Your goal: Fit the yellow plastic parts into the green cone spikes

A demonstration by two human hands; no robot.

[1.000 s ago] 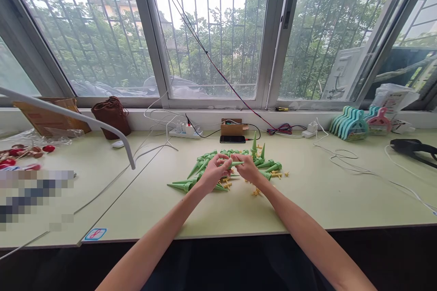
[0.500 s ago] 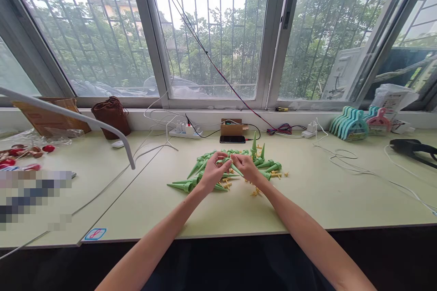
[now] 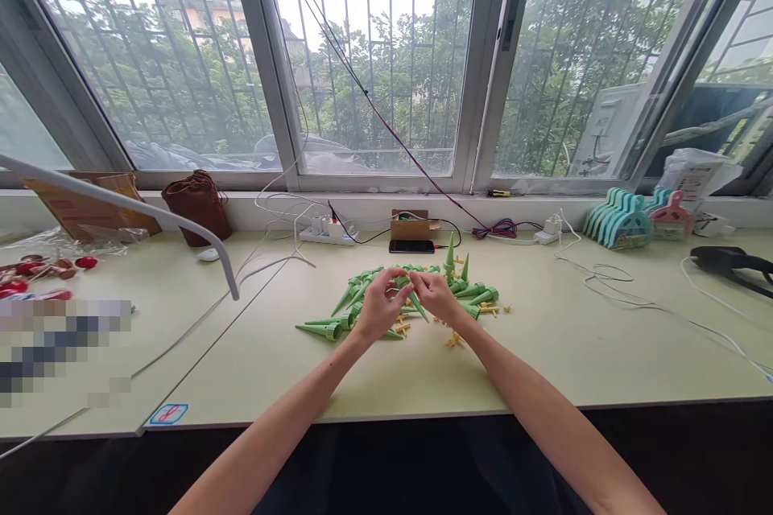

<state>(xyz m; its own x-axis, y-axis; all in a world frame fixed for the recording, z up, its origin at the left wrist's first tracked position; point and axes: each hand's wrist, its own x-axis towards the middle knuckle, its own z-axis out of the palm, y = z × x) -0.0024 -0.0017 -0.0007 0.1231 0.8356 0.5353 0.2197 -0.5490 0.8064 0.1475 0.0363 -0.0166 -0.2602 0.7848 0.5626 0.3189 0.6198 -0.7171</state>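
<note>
Above the middle of the table, my left hand is closed around the wide end of a green plastic plant-watering spike, whose point slants down to the right. Fingers of my right hand are pinched together against the top of that spike. What they hold is too small and covered to make out. More green spikes lie in a loose pile under and around both hands, and one spike stands upright behind my right hand. Small yellow plastic pieces are scattered among them.
A phone and small cardboard box lie behind the pile. White cables cross the table. A lamp arm reaches in from the left. Turquoise hangers stand at the right, near a black device.
The held spike has turned so its tip points more steeply down. Both hands have shifted only slightly and stay together.
</note>
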